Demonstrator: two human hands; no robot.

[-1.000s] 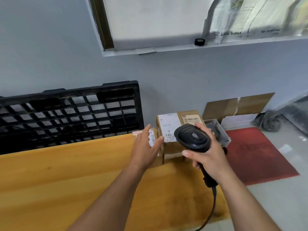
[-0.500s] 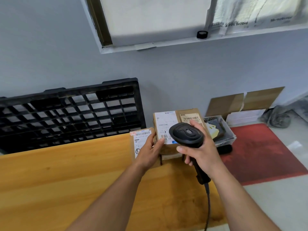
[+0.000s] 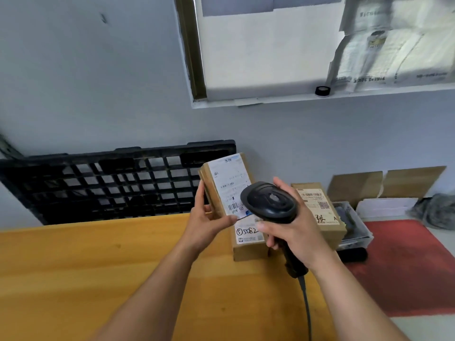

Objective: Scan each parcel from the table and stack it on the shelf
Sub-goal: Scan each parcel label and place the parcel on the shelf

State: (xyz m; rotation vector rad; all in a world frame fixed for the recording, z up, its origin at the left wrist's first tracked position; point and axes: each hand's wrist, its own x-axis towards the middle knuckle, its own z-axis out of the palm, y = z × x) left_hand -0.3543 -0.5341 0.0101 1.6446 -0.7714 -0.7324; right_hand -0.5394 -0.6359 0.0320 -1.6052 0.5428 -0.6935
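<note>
1. We see the left hand [image 3: 206, 225] gripping a small cardboard parcel [image 3: 222, 183] by its lower end; the thumb lies across the front near the barcode, and the fingers curl round the left edge.
2. This parcel is lifted clear of the yellow wooden table [image 3: 73, 267]; it stands on end, tilted a little to the left, with its white label [image 3: 230, 190] facing us.
3. The right hand [image 3: 298, 235] is closed round the handle of a black barcode scanner [image 3: 270, 204]; the scanner's head sits just beside the held parcel's lower right corner and overlaps the label's edge in our view; whether the two touch we cannot tell.
4. The scanner's cable [image 3: 306, 306] runs from the handle down toward the bottom of the view, along the table's right end.
5. Below the hands, two more brown boxes rest at the far right end of the table; the marked parcel [image 3: 248, 244] has "5082" handwritten on its label; the second parcel [image 3: 320, 210] sits just to its right, partly hidden by the right hand, with a barcode label on top.
6. Behind the table we see a black plastic pallet [image 3: 98, 183] leaning against the grey wall.
7. On the floor to the right lies a red mat [image 3: 406, 262]; a clear plastic bin [image 3: 355, 225] sits just beyond the parcels; flat cardboard sheets [image 3: 394, 183] lean on the wall; a grey cloth [image 3: 438, 210] is bunched beside them.
8. Above, a white ledge [image 3: 270, 100] carries a small black cap [image 3: 322, 91].
</note>
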